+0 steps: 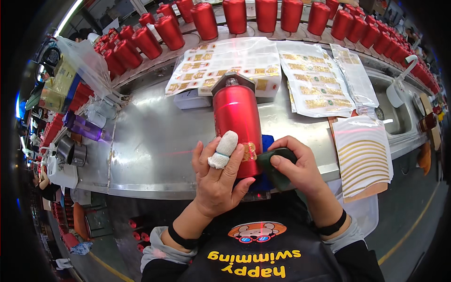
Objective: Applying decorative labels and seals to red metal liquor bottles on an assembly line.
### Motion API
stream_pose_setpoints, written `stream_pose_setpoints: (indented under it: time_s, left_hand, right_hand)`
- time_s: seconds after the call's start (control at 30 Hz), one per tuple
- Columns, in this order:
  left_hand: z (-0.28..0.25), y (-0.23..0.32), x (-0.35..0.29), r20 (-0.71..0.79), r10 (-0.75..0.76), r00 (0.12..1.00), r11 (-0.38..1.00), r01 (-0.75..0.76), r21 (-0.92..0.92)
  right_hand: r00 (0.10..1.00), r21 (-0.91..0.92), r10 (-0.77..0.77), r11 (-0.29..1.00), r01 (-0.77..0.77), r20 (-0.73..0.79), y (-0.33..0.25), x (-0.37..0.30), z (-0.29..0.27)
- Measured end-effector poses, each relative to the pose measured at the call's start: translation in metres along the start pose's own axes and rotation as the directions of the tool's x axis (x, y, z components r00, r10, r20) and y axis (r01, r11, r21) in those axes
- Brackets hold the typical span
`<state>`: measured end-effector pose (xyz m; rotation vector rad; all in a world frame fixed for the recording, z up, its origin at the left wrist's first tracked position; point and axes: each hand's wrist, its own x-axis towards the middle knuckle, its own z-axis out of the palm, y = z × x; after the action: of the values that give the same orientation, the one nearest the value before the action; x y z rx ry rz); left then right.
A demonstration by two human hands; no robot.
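A glossy red bottle lies on its side before me, its neck end pointing away against a dark angular holder. My left hand is closed against the bottle's left side and near end. One of its fingers wears a white cloth finger cover. On the bottle's near right side sits a gold decal. My right hand grips a dark green flat scraper, whose edge meets the bottle beside the decal. Under the scraper, a blue cloth shows partly.
Gold decal sheets lie beyond the bottle on the metal table. At right are a sheet of curved gold strips and a sink with a white dipper. Red bottles line the far side. A purple bottle stands left.
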<state>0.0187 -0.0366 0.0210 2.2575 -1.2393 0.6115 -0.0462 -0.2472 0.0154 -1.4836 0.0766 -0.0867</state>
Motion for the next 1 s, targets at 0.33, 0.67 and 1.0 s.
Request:
stream_pose_setpoints:
  time_s: [0.33, 0.67, 1.0]
  left_hand:
    - [0.003, 0.002, 0.000, 0.007, 0.026, 1.000, 1.000, -0.026, 0.012]
    - [0.004, 0.009, 0.000, -0.025, 0.040, 0.999, 0.994, -0.038, 0.106]
    - [0.009, 0.011, 0.003, -0.028, 0.218, 0.975, 0.974, -0.220, -0.063]
  right_hand:
    - [0.993, 0.011, -0.100, 0.995, 0.101, -0.057, -0.002, 0.005, 0.013]
    - [0.991, 0.056, -0.019, 0.998, 0.027, -0.131, 0.004, 0.003, 0.011]
    - [0.921, -0.311, -0.254, 0.937, 0.159, -0.294, 0.004, 0.004, 0.000]
